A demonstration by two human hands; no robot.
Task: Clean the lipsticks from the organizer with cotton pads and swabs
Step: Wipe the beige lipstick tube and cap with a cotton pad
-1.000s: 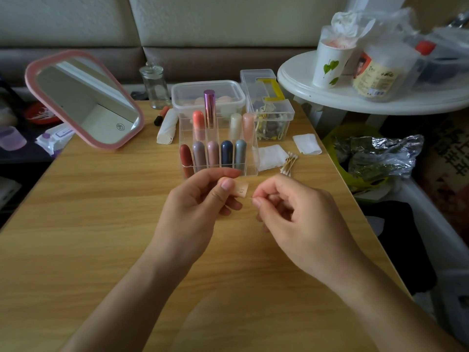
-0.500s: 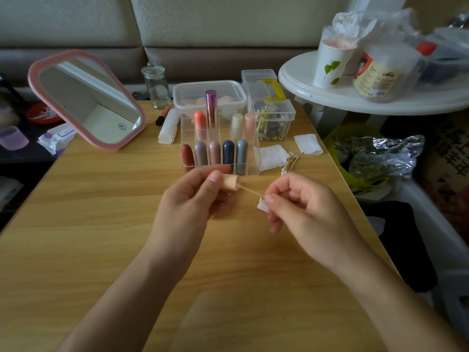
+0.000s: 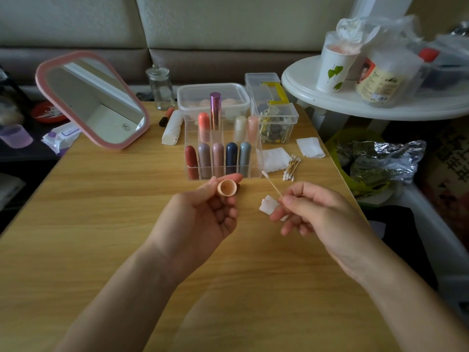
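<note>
Wooden surface [image 3: 101, 224] in front of the sofa, mid cap-cleaning

The left hand [image 3: 200, 219] has its grip pinched round a peach lipstick cap [image 3: 227, 188], open end tipped up toward the face, I'd guess so the inside can be checked. The right hand [image 3: 317, 214] has its grip closed on a cotton swab [image 3: 271, 184] between thumb and forefinger, with a bit of cotton pad [image 3: 269, 205] tucked under the other fingers, probably kept ready for wiping. The rest of the lipsticks [image 3: 218, 158] stand in the clear organizer [image 3: 255, 171] just behind the hands, with spare swabs [image 3: 291, 168] and pads [image 3: 275, 160] beside it. Half a second ago the swab tip was poked into the cap. Now it's pulled out and up, clear of the cap, and the cap has turned to show its opening.
</note>
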